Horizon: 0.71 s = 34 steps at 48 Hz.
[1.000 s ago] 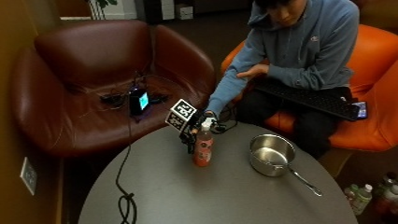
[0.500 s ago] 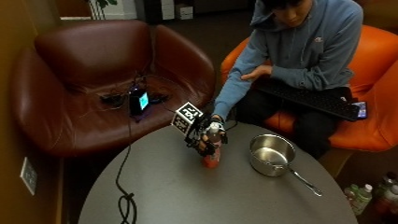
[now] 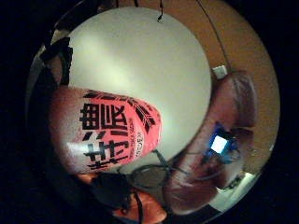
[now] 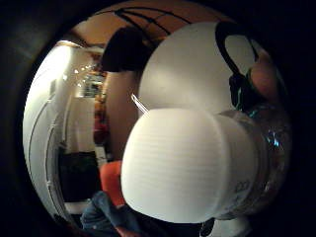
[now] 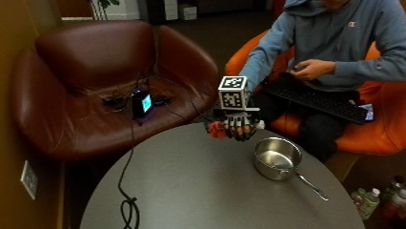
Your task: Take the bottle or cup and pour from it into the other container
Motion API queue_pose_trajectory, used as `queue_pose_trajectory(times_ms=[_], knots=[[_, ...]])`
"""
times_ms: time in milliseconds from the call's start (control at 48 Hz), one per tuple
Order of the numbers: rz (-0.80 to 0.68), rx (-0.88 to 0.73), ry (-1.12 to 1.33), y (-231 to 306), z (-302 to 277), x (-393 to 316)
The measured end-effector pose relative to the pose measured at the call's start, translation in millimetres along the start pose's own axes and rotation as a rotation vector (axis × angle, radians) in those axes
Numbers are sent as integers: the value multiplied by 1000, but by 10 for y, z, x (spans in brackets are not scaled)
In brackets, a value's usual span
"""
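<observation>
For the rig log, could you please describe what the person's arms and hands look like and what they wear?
The right hand wears a black glove with pale fingertip patches. The other hand is bare. Both arms are covered by the long sleeves of a grey-blue hooded sweatshirt, which has a small logo on its chest.

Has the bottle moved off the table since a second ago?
Yes. The bottle, then upright on the table left of the pot, is now lifted and tipped sideways in the right hand, cap end toward the pot.
</observation>
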<state>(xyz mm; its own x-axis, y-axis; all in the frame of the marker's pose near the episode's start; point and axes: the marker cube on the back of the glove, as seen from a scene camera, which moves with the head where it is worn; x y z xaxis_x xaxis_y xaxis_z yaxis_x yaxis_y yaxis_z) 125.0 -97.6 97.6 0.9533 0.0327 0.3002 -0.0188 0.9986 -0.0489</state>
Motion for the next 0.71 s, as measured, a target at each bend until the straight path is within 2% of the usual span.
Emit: queue_pose_trajectory(times_ms=[167,479,708], knots=[[-50,-96,329,51,-42,-381],[-26,-247,899,107,69,-948],[-40,-306,1079,71,227,-1215]])
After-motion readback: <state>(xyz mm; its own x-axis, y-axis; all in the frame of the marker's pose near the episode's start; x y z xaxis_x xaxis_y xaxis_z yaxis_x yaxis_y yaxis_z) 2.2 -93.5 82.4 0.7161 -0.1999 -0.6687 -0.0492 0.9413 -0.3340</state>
